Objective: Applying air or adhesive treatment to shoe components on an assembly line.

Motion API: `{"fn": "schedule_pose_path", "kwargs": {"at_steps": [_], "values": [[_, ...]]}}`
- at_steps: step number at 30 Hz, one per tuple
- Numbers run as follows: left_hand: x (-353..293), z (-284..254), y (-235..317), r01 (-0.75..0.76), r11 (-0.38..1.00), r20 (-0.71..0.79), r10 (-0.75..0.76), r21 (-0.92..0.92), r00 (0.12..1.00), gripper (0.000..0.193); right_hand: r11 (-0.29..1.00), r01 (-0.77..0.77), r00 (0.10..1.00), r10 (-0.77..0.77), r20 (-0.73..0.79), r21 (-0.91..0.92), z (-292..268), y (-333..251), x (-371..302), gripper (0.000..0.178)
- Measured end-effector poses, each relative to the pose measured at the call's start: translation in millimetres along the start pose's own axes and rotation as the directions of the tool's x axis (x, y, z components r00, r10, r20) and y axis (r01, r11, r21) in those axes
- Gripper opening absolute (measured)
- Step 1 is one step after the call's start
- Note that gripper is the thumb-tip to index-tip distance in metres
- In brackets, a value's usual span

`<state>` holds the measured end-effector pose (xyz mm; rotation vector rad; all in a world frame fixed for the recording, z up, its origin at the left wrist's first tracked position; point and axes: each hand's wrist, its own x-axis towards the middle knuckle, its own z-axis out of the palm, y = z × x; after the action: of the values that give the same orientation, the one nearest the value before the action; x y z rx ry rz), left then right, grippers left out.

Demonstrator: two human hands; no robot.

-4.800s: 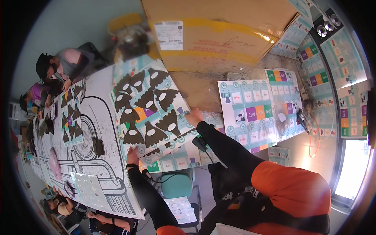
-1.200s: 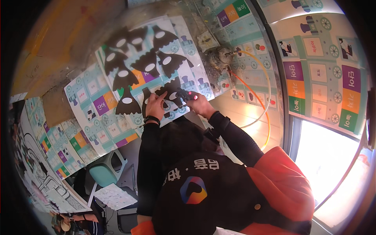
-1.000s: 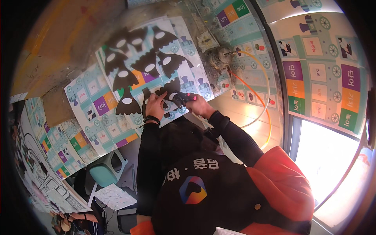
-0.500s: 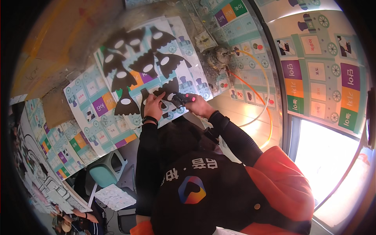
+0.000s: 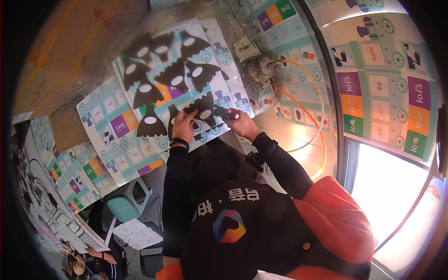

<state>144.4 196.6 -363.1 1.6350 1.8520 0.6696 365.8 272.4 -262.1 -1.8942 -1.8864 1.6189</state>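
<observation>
Left fingers point(image 5: 190, 115) apparently at black cutout's point(image 5: 204, 102) edge

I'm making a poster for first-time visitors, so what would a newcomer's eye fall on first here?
Probably the dark, bell-shaped cut-outs with white ovals, spread over printed sheets at upper centre. At their lower edge, the left hand lies over them while the right hand holds a red-tipped dark tool. At lower right, a glaring white pane and an orange sleeve also stand out.
</observation>
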Motion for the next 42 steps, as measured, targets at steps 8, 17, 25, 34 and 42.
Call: {"fn": "schedule_pose_path", "kwargs": {"at_steps": [8,17,25,34,42], "values": [[-1,0,0,0.015,1.0,0.017,-0.015,-0.007,1.0,0.053,1.0,0.022,1.0,-0.023,0.018,0.014,-2,3,-4,0.034],[-1,-1,0,0.008,1.0,0.019,-0.008,-0.001,1.0,0.053,0.999,0.005,0.995,-0.008,0.096,0.032,0,7,-11,0.028],[-1,0,4,0.01,1.0,0.013,-0.01,0.001,1.0,0.054,0.991,0.128,0.991,-0.126,0.054,-0.044,-7,10,-11,0.024],[-15,-11,4,0.008,1.0,-0.004,-0.008,-0.031,1.0,0.049,0.978,-0.133,0.956,0.084,0.281,0.161,-16,-17,-29,0.03],[-47,-76,-35,0.046,0.997,-0.157,-0.037,0.057,0.987,0.05,0.903,-0.106,0.975,0.012,0.222,0.417,29,-29,-37,0.038]]}}
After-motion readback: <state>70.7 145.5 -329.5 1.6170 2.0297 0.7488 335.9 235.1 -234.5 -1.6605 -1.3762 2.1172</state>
